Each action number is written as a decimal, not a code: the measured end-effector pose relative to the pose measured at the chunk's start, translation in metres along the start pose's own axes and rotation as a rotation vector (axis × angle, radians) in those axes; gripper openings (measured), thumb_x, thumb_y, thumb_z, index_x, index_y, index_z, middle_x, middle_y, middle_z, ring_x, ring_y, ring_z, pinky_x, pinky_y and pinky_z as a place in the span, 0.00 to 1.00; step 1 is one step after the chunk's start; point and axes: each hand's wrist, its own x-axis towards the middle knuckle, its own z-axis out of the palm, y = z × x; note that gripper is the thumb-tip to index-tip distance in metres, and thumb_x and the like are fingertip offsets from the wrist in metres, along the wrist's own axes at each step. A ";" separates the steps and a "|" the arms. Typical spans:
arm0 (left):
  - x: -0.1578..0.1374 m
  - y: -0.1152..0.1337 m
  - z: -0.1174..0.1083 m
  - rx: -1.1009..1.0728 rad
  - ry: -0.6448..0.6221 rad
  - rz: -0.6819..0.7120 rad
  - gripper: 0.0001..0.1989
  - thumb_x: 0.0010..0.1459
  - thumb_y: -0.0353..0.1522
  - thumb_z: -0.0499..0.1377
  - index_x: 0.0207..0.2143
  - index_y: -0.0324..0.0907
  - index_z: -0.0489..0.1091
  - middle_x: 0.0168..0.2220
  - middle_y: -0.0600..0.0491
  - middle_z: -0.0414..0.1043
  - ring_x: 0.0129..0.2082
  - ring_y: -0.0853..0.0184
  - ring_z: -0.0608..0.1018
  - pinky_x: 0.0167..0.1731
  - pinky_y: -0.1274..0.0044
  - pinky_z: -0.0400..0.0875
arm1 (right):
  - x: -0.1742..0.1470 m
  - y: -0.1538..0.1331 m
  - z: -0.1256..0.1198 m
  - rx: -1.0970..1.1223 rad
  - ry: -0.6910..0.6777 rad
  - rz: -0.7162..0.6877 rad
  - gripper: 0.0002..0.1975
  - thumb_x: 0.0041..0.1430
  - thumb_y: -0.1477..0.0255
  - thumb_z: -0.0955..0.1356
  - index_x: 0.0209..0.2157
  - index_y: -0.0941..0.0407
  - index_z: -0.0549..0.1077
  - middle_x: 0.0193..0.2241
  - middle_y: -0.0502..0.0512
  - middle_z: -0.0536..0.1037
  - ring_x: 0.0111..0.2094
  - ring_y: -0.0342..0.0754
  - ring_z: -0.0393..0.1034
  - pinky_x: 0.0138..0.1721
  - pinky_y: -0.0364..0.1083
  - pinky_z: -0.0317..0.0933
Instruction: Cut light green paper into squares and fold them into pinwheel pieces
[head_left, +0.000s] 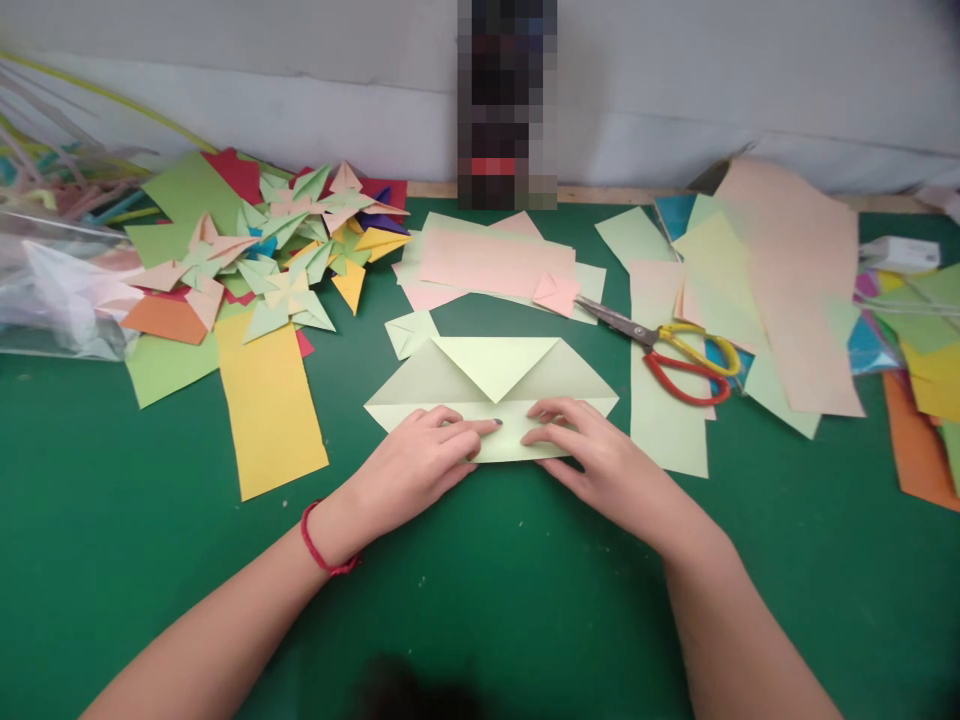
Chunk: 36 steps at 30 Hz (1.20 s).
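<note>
Pale-green paper sheet (pixel 511 411), center of the frame: top flap (pixel 496 362) folded down, lower fold seemingly unfinished. It is touched by the left hand (pixel 427 450) and right hand (pixel 596 455), both loosely open.

Head view | forward, steeply down | table (pixel 517 585) near | backdrop probably wall (pixel 337 40)

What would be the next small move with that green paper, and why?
Probably smoothing along the near edge of the pale green paper with the fingertips: the left hand and right hand both already touch that side, while the top flap already lies folded down toward the middle.
</note>
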 end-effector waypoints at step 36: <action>0.009 -0.007 0.006 -0.012 0.179 -0.241 0.14 0.63 0.33 0.47 0.49 0.47 0.65 0.38 0.52 0.65 0.34 0.69 0.70 0.32 0.78 0.66 | 0.016 0.007 0.019 0.120 0.317 0.363 0.09 0.59 0.63 0.63 0.31 0.54 0.66 0.29 0.51 0.72 0.30 0.45 0.67 0.32 0.44 0.59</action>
